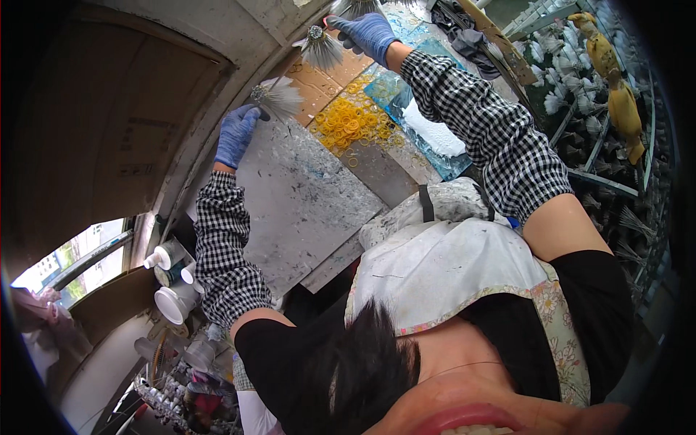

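My left hand [238, 135], in a blue knit glove with dark fingertips, reaches to the far left edge of the grey table board [290, 196]. Its fingers are closed at the lower side of a bundle of white feathers [278, 99], whose tied quill end points left. Farther up, my gloved right hand [371, 38] has its fingers curled, with a small red bit at their tips; what they hold is unclear. Beside it a second feather bundle [321, 52] stands with its feathers fanned toward me. Another feather bundle [355, 7] is partly cut off at the top edge.
A heap of yellow rubber bands [350, 125] lies mid-table. To its right a white pad [433, 130] rests on a blue sheet [395, 98]. White tubs [174, 303] stand left of my left arm. Racks of feather bundles [573, 94] fill the right side.
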The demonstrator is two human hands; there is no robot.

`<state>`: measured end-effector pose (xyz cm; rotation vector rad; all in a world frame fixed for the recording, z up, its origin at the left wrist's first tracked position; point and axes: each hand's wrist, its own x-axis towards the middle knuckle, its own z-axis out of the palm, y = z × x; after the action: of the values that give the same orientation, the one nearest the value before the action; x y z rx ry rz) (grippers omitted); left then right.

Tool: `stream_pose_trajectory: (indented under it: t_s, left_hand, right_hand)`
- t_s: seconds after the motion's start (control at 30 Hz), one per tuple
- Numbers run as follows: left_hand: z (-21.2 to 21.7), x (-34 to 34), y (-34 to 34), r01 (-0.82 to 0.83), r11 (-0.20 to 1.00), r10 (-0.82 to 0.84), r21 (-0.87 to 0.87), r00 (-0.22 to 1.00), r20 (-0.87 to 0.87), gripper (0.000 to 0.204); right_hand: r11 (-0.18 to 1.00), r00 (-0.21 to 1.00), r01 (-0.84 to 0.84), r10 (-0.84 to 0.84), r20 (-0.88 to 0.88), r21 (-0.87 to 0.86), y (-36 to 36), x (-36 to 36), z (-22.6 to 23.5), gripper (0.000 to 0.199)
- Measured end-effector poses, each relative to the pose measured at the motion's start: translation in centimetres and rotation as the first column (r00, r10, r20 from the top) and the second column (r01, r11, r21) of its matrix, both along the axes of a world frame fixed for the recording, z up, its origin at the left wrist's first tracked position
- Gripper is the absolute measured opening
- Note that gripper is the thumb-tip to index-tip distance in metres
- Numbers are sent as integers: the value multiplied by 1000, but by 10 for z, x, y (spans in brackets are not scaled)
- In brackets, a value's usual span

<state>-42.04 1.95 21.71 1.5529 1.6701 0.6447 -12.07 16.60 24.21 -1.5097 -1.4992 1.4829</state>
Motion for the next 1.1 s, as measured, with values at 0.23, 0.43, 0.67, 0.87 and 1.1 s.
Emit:
stream_pose_trajectory:
  t_s: [0.23, 0.43, 0.67, 0.87, 1.1]
  left_hand:
    - [20, 8, 9, -21, 977, 64, -213, 979, 195, 28]
    - [1, 3, 12, -75, 992, 67, 106, 995, 76, 28]
    - [15, -24, 21, -13, 990, 10, 141, 1000, 22, 27]
    - [35, -24, 16, -26, 999, 18, 39, 981, 193, 27]
    - [20, -41, 28, -45, 999, 44, 1, 987, 155, 25]
  right_hand:
    - [997, 989, 67, -70, -126, -28, -35, 49, -2, 64]
    - [995, 999, 28, -25, 35, -93, -81, 94, -24, 53]
    - [988, 993, 80, -90, -73, -131, -114, 132, -47, 39]
    - [984, 987, 126, -137, -79, -129, -132, 169, -42, 39]
    - [960, 968, 227, -241, -70, -167, -156, 217, -64, 38]
